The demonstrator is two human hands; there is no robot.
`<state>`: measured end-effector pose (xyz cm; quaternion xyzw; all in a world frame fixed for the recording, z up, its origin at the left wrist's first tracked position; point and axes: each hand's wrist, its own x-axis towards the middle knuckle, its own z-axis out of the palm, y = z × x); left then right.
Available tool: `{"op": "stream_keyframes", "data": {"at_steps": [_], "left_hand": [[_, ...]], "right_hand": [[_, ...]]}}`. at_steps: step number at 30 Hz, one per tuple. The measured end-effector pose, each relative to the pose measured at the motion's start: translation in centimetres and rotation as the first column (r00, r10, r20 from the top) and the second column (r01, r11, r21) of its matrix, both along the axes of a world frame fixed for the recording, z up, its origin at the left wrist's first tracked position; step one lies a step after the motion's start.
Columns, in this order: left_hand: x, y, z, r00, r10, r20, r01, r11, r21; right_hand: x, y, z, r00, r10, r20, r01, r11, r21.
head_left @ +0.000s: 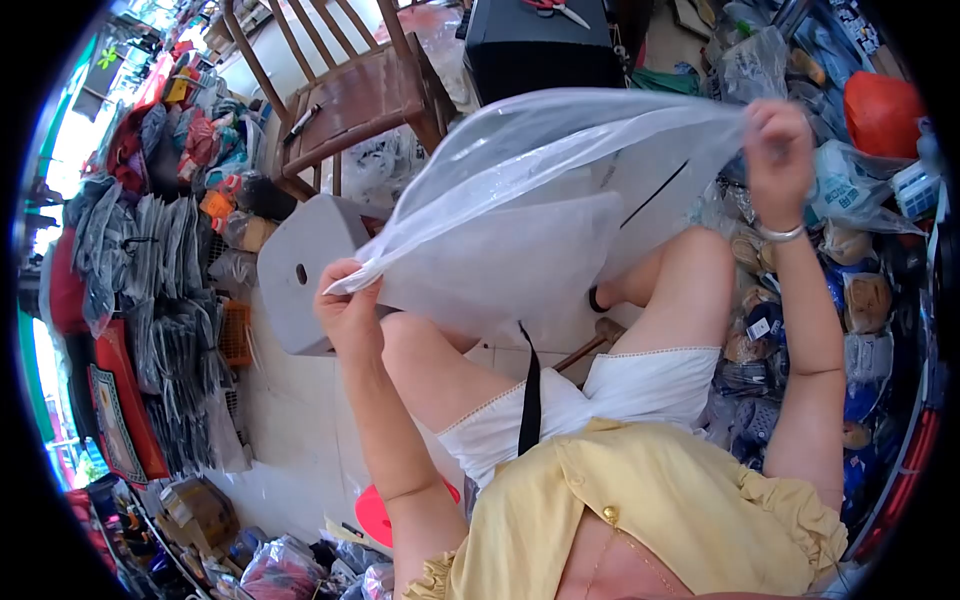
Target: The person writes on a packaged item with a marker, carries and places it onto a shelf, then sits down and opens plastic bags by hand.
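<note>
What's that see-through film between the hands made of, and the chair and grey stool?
Film: likely thin, glossy plastic; translucent, creased. Brown chair: probably varnished wood; slatted back, seat sheen. Grey stool: apparently matte moulded plastic; rounded edges, smooth surface.

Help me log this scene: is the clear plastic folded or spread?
Spread: the clear plastic fans wide between the left hand and right hand, each holding an edge.

It looks like a small, crowded shop or market stall; plastic-wrapped packets (165, 240) stand in rows along the left; bagged goods (868, 302), seemingly footwear, are heaped along the right; a wooden chair (350, 112) and a grey stool (312, 285) stand on the tiled floor (290, 420) between.
</note>
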<state>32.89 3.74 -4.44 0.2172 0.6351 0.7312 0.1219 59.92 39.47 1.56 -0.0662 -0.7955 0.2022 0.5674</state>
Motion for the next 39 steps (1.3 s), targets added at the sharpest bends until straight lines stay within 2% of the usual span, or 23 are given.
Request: {"op": "stream_keyframes", "data": {"at_steps": [1,2,3,4,5,6,7,9,11,13,14,15,18,21,23,25,29,31,33,34,37,39], "left_hand": [[0.2,0.3,-0.1,1.0,-0.002,-0.008,0.002,1.0,0.01],[1.0,0.8,-0.6,0.998,-0.023,0.059,0.025,0.999,-0.04],[1.6,1.2,-1.2,0.991,-0.041,0.127,0.052,0.995,-0.087],[2.1,1.5,-1.6,0.992,-0.029,0.125,0.04,0.996,-0.085],[2.7,1.8,-2.1,0.991,-0.114,0.068,0.119,0.99,-0.071],[3.2,2.1,-2.6,0.98,-0.197,0.011,0.197,0.978,-0.062],[3.6,2.4,-3.1,0.982,-0.19,0.02,0.191,0.979,-0.069],[4.2,3.1,-3.7,0.972,-0.173,-0.163,0.161,0.983,-0.084],[5.0,3.9,-3.7,0.976,-0.173,-0.135,0.163,0.983,-0.084],[5.7,4.6,-3.3,0.937,-0.149,-0.317,0.122,0.987,-0.103],[6.4,4.6,-2.7,0.967,-0.148,-0.205,0.129,0.986,-0.106],[6.5,4.7,-2.7,0.966,-0.153,-0.208,0.133,0.985,-0.108],[6.9,4.3,-3.0,0.931,-0.211,-0.3,0.196,0.977,-0.079],[7.8,3.7,-3.2,0.967,-0.229,-0.115,0.228,0.973,-0.022],[8.2,4.0,-3.1,0.974,-0.21,-0.082,0.21,0.978,-0.01],[8.2,4.2,-3.2,0.901,-0.217,-0.376,0.206,0.976,-0.069],[8.9,3.8,-2.8,0.873,-0.215,-0.437,0.189,0.977,-0.103],[9.0,3.4,-2.8,0.876,-0.207,-0.436,0.181,0.978,-0.101],[8.4,1.9,-2.4,0.97,0.01,-0.241,-0.014,1.0,-0.015],[7.6,1.3,-2.9,0.956,-0.006,-0.293,0.015,1.0,0.027],[7.8,1.3,-3.3,0.948,-0.096,-0.305,0.102,0.995,0.003],[8.2,1.6,-3.0,0.953,-0.099,-0.287,0.1,0.995,-0.01]], "right_hand": [[1.2,0.6,-1.7,0.932,-0.067,0.357,0.046,0.997,0.068],[2.2,1.3,-3.1,0.736,-0.14,0.663,0.058,0.988,0.145],[2.8,1.7,-4.3,0.741,-0.139,0.657,0.052,0.987,0.151],[3.2,1.8,-5.2,0.647,-0.008,0.762,0.135,0.985,-0.104],[3.5,1.8,-6.0,0.549,0.155,0.821,0.247,0.908,-0.337],[3.2,1.1,-5.6,0.594,0.055,0.803,0.227,0.946,-0.233],[2.5,-0.1,-4.6,0.587,0.066,0.807,0.222,0.945,-0.239],[-0.1,-3.2,-2.6,0.79,-0.028,0.613,0.07,0.997,-0.044],[-2.6,-6.7,-1.4,0.799,0.084,0.596,-0.124,0.992,0.026],[-5.3,-10.2,-1.4,0.807,0.186,0.561,-0.263,0.963,0.059],[-6.6,-11.7,-1.7,0.812,0.239,0.532,-0.313,0.948,0.053],[-7.7,-12.8,-2.3,0.814,0.291,0.503,-0.363,0.93,0.049],[-9.5,-14.7,-4.5,0.831,0.344,0.437,-0.397,0.917,0.032],[-9.8,-15.2,-5.3,0.845,0.373,0.383,-0.388,0.921,-0.04],[-9.5,-15.2,-5.4,0.838,0.379,0.393,-0.394,0.918,-0.043],[-9.0,-15.1,-5.3,0.828,0.39,0.402,-0.406,0.913,-0.049],[-7.8,-14.8,-4.7,0.783,0.469,0.409,-0.463,0.878,-0.122],[-7.0,-14.1,-5.0,0.777,0.476,0.412,-0.462,0.876,-0.141],[-6.0,-12.6,-5.7,0.814,0.36,0.456,-0.348,0.93,-0.114],[-5.6,-12.5,-6.0,0.814,0.361,0.456,-0.346,0.931,-0.119],[-5.2,-12.6,-6.2,0.781,0.407,0.474,-0.365,0.913,-0.184],[-5.8,-13.5,-5.7,0.824,0.38,0.421,-0.331,0.925,-0.187]]}}
